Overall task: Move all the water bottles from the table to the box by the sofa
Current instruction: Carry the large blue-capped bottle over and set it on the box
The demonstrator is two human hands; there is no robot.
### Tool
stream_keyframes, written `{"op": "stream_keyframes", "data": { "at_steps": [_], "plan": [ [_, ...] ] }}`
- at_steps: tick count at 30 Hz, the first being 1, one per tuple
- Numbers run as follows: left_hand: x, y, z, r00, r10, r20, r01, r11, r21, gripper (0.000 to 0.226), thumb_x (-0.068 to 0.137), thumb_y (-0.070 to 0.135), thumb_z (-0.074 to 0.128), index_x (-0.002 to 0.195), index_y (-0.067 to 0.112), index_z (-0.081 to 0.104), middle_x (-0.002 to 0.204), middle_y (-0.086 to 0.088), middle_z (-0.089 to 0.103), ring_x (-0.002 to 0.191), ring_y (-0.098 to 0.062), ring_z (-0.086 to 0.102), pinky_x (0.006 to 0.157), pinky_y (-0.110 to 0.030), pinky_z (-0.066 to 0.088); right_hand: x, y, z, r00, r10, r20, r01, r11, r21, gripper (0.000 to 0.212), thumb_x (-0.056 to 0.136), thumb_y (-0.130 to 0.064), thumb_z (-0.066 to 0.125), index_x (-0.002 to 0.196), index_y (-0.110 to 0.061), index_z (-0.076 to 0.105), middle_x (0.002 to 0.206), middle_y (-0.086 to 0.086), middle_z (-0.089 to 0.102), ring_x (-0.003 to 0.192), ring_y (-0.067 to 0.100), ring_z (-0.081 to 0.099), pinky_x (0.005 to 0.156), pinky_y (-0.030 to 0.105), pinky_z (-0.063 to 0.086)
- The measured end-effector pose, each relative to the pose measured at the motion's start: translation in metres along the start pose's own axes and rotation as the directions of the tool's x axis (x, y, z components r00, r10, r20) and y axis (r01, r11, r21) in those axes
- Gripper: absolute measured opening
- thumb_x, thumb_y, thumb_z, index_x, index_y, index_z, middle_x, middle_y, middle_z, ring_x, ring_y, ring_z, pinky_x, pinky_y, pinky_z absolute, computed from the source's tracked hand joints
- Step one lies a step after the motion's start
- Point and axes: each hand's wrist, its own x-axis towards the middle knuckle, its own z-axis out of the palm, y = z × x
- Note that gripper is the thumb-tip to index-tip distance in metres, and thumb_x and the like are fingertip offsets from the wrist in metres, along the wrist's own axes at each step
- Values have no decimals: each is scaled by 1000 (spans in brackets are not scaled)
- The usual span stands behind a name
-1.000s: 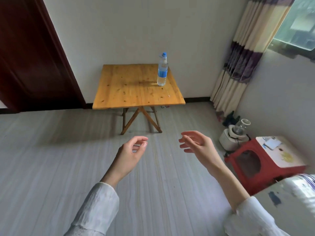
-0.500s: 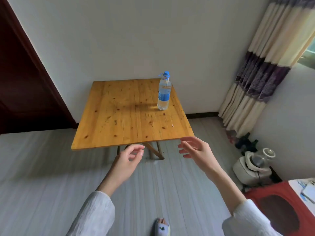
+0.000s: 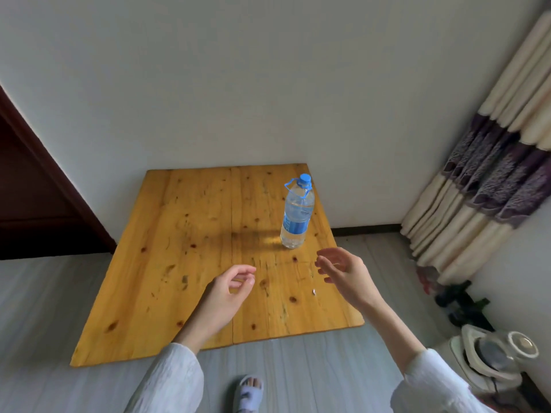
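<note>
One clear water bottle [image 3: 295, 217] with a blue cap and blue label stands upright near the right rear of the wooden table [image 3: 167, 263]. My right hand [image 3: 343, 274] hovers over the table's right side, fingers spread and empty, a short way in front of the bottle. My left hand [image 3: 228, 293] hangs above the table's middle front, fingers loosely curled with nothing in them. Neither hand touches the bottle. The box and the sofa are out of view.
A white wall backs the table. A dark red door [image 3: 32, 192] is at the left, a striped curtain [image 3: 489, 180] at the right. A white appliance [image 3: 489, 362] sits on the floor at lower right. My slippered foot [image 3: 249, 391] shows below the table's edge.
The table and bottle have come much closer and lower in view. Both hands now reach over the tabletop instead of over the floor. The red stool has left the view.
</note>
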Motion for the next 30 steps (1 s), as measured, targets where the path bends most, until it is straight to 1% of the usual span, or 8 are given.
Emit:
{"op": "stream_keyframes", "data": {
  "at_steps": [6, 11, 15, 19, 21, 24, 26, 30],
  "plan": [
    [134, -21, -9, 996, -5, 89, 5, 1000, 2, 23, 87, 20, 59, 107, 30, 55, 108, 7, 60, 103, -10, 57, 79, -15, 43, 131, 9, 20, 986, 64, -156, -74, 996, -57, 24, 88, -24, 56, 109, -12, 61, 107, 7, 68, 92, 19, 63, 85, 39, 53],
    [230, -46, -1, 975, -55, 217, 40, 997, 73, 58, 80, 24, 68, 130, 28, 41, 129, 6, 47, 117, -10, 43, 98, -28, 36, 198, 54, 32, 967, 208, -150, -229, 964, -137, 54, 81, -23, 66, 130, -13, 44, 129, 9, 53, 111, 21, 54, 88, 28, 42],
    [287, -67, 21, 940, -71, 333, 41, 995, 94, 77, 73, 37, 72, 137, 35, 29, 144, 10, 34, 128, -7, 34, 106, -30, 31, 227, 101, 42, 943, 329, -45, -332, 934, -130, 79, 74, -27, 74, 140, -20, 29, 143, 5, 42, 127, 21, 44, 99, 34, 40],
    [328, -74, 49, 912, -40, 409, 14, 998, 67, 90, 68, 42, 75, 137, 47, 18, 148, 17, 25, 132, -3, 29, 108, -31, 31, 249, 125, 55, 941, 340, 4, -340, 940, -17, 87, 71, -27, 77, 142, -24, 26, 147, -2, 37, 131, 19, 40, 104, 39, 41],
    [340, -72, 60, 886, -2, 463, -11, 1000, 27, 91, 66, 44, 75, 134, 54, 15, 147, 23, 23, 131, 3, 27, 104, -24, 30, 257, 130, 60, 950, 310, 27, -311, 949, 55, 84, 70, -27, 76, 140, -27, 30, 146, -6, 38, 131, 17, 39, 102, 41, 42],
    [353, -70, 69, 877, 60, 476, -57, 998, -22, 84, 65, 41, 76, 125, 60, 21, 139, 27, 33, 126, 9, 34, 94, -9, 34, 266, 134, 63, 962, 270, 42, -273, 955, 117, 77, 72, -28, 74, 138, -26, 34, 144, -7, 41, 129, 14, 40, 99, 33, 43],
    [360, -70, 72, 885, 91, 457, -81, 996, -41, 81, 60, 44, 76, 120, 62, 25, 133, 31, 36, 124, 9, 36, 96, -14, 36, 270, 137, 62, 965, 259, 40, -262, 952, 158, 75, 72, -25, 73, 137, -23, 36, 142, -5, 44, 129, 15, 42, 100, 32, 42],
    [374, -77, 77, 875, 79, 478, -44, 995, -84, 82, 55, 54, 75, 118, 66, 24, 127, 41, 36, 122, 14, 35, 97, -23, 37, 281, 144, 61, 961, 271, 64, -278, 926, 256, 80, 70, -20, 76, 138, -23, 32, 142, -3, 43, 131, 14, 39, 106, 39, 38]
  ]
}}
